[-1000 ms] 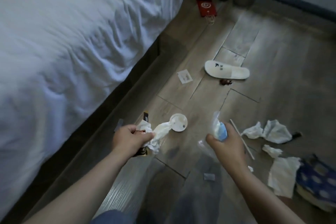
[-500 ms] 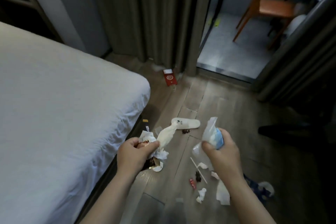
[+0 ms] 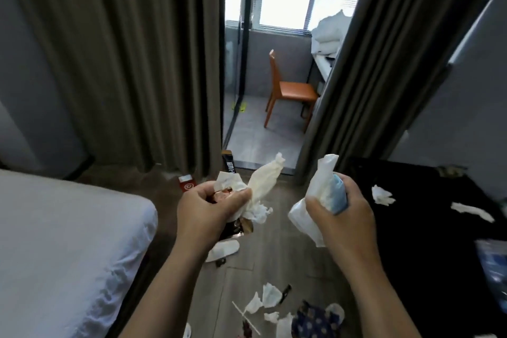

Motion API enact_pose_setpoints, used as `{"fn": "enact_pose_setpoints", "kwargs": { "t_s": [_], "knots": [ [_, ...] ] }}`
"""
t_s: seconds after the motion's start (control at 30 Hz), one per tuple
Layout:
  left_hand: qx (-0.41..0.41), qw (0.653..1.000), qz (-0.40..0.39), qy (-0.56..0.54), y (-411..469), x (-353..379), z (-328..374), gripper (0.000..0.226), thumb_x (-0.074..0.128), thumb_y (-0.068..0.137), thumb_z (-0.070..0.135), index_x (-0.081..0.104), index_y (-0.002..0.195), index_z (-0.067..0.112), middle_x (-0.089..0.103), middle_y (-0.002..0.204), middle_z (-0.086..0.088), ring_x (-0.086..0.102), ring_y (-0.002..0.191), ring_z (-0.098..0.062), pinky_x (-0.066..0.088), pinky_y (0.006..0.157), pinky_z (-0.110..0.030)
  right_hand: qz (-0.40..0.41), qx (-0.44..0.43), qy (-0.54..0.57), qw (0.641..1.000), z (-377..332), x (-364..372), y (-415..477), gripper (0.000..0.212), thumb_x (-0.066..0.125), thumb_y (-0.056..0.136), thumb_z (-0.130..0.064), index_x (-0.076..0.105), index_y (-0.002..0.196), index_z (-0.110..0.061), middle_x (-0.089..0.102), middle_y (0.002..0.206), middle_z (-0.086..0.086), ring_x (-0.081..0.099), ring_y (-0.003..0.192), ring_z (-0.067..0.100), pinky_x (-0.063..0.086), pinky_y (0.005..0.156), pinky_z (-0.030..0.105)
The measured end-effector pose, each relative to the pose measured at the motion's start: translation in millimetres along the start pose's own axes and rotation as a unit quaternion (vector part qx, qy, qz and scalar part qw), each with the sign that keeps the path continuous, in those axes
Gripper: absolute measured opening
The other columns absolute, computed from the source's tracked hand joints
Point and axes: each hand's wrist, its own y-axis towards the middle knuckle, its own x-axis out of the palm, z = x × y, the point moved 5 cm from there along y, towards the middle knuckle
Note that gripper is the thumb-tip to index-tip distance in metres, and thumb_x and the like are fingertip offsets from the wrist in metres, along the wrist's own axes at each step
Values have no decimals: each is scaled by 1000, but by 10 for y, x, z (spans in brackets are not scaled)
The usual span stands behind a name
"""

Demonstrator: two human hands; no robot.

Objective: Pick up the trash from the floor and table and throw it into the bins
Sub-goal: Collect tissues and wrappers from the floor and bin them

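Standing right of the bed (image 3: 68, 241), left hand (image 3: 211, 208) clamps crumpled tissues and wrappers (image 3: 260, 184), right hand (image 3: 337, 214) clamps a plastic packet (image 3: 321, 181); best squeeze loose tails in tight before walking to bins, none visible.

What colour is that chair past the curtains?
The chair is orange, with a slightly browner frame; only the head view shows it.

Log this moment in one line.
left hand: grips crumpled white tissue wad | right hand: grips crumpled translucent plastic wrapper | wooden floor: white tissue scraps
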Motion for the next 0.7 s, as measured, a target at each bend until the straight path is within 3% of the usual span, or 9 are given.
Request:
{"fn": "enact_pose_setpoints", "kwargs": {
  "t_s": [0.1, 0.23, 0.33, 0.43, 0.5, 0.57, 0.63, 0.7],
  "knots": [
    [25, 999, -38, -18, 71, 172, 234, 29, 84, 68, 14, 65, 48, 23, 65, 55, 6, 67, 58, -13, 53, 54, -26, 37, 1, 1, 999, -169, -191, -20, 38, 73, 78, -17, 52, 93, -44, 60, 97, -15, 60, 87, 3, 46, 67, 17],
    [35, 990, -133, -28, 126, 350, 357, 30, 86, 65, 15, 64, 47, 23, 62, 55, 2, 65, 57, -17, 54, 53, -29, 120, 39, -2, 992, -254, -384, -225, 39, 72, 78, -18, 57, 110, -34, 64, 99, -10, 63, 87, 6, 50, 69, 24],
    [34, 978, -201, -31, 135, 501, 336, 38, 84, 68, 10, 59, 41, 22, 52, 52, 1, 55, 51, -13, 49, 52, -24, 184, 63, -12, 981, -290, -486, -508, 39, 73, 79, -16, 59, 110, -35, 66, 96, -14, 64, 86, 2, 49, 69, 21],
    [20, 960, -279, -24, -39, 746, 275, 16, 86, 65, 16, 70, 60, 16, 59, 65, -21, 61, 62, -23, 59, 68, -44, 249, 88, -24, 964, -332, -658, -902, 42, 71, 80, -12, 58, 93, -49, 65, 89, -23, 62, 82, -4, 48, 62, 11],
    [15, 941, -337, -24, -311, 958, 222, 17, 86, 65, 18, 73, 73, 10, 65, 78, -27, 65, 67, -27, 57, 69, -51, 307, 125, -44, 942, -352, -872, -1281, 45, 71, 80, -13, 56, 90, -53, 64, 90, -23, 61, 83, -4, 46, 61, 9],
    [16, 917, -398, -26, -690, 1179, 187, 19, 86, 65, 22, 70, 67, 10, 63, 66, -20, 62, 60, -26, 57, 63, -44, 361, 157, -66, 917, -431, -1130, -1717, 38, 71, 80, -14, 58, 98, -45, 64, 92, -17, 62, 85, 0, 46, 63, 11],
    [20, 888, -459, -36, -1164, 1386, 219, 27, 86, 65, 24, 63, 54, 15, 52, 51, 2, 53, 51, -12, 47, 54, -29, 420, 171, -89, 887, -533, -1412, -2201, 33, 71, 80, -12, 60, 93, -39, 65, 86, -14, 62, 79, -1, 46, 60, 9],
    [24, 854, -517, -45, -1712, 1549, 255, 33, 85, 67, 23, 59, 46, 23, 47, 46, 12, 47, 45, -3, 41, 49, -19, 481, 181, -112, 850, -656, -1659, -2728, 33, 71, 79, -10, 60, 87, -40, 64, 80, -12, 61, 73, 0, 45, 57, 8]
  ]
}}
